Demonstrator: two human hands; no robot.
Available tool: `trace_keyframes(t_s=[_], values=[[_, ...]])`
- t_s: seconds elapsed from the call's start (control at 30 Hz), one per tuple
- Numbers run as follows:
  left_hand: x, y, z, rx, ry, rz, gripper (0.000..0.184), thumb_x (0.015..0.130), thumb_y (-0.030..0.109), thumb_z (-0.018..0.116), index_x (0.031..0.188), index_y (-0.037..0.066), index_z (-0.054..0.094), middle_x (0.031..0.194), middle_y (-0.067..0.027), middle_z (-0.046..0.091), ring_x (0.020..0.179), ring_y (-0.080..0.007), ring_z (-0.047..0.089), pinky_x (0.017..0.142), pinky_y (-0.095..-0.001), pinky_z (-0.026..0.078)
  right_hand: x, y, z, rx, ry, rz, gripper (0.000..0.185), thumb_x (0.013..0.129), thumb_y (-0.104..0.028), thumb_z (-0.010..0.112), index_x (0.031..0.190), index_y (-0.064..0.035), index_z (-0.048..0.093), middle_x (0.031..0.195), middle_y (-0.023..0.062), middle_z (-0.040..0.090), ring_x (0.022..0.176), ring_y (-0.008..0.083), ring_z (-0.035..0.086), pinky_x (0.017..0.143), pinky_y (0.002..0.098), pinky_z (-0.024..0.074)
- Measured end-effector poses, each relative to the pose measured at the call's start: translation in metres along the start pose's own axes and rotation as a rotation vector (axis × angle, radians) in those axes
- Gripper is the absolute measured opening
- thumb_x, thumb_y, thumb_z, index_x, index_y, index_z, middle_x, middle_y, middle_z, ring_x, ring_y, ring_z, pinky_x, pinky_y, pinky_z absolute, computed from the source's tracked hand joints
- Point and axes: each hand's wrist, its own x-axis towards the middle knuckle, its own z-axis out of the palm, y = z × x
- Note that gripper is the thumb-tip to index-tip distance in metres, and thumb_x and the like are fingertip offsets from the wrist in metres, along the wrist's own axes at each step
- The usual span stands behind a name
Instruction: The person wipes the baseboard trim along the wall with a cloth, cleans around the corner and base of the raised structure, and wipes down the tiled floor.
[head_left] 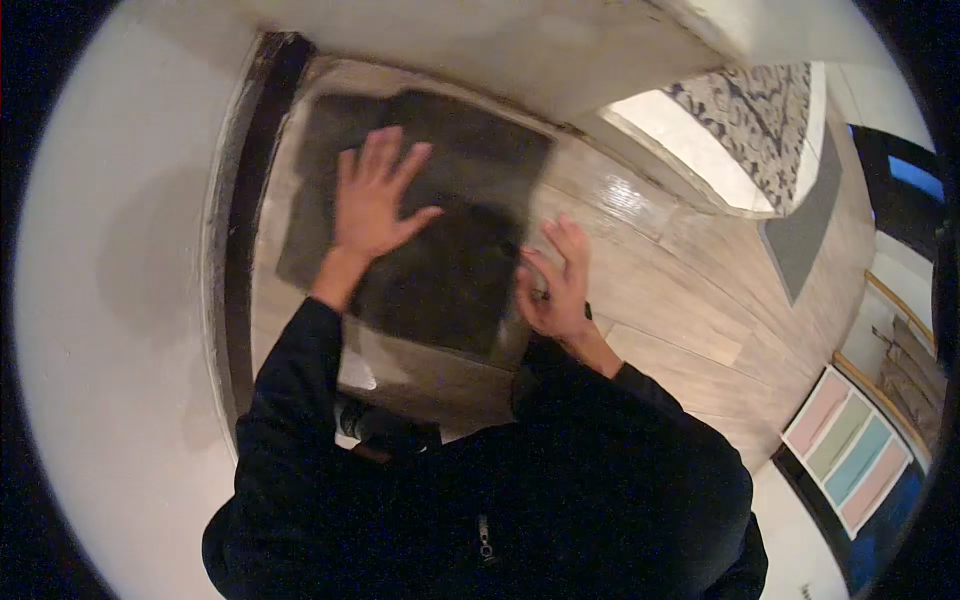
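Observation:
A dark grey mat (pixel 465 150) lies on the wood-look floor, close to the corner of the walls. Its outline is stepped at the top and left, as if in two offset layers; whether it is folded I cannot tell. My left hand (pixel 372 205) rests over its left part, palm down with fingers spread. At the mat's right edge is my right hand (pixel 560 285), its fingers apart and partly bent, slightly blurred. The thumb side of that hand is beside the edge, and no grip on the mat shows.
A dark strip (pixel 245 200) runs along the left wall's base. Wood-look planks (pixel 680 290) extend to the right. Farther off are a patterned panel (pixel 760 120), another grey mat (pixel 805 235) and a frame with coloured stripes (pixel 850 450). One dark shoe (pixel 395 428) is below me.

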Motion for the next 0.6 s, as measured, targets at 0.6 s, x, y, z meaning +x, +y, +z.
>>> trace_keyframes(t_s=[0.6], values=[[0.004,0.078,-0.044,-0.934,-0.836,0.196,0.045,0.084,0.023,0.071,0.125,0.006,0.063,0.124,-0.0226,0.063,0.113,-0.0338,0.062,0.098,-0.0476,0.047,0.039,-0.001,0.004,0.206,-0.425,0.180,0.048,0.095,-0.035,0.060,0.132,-0.0044,0.058,0.147,0.0188,0.047,0.144,0.0377,0.034,0.118,0.0525,0.0257]])
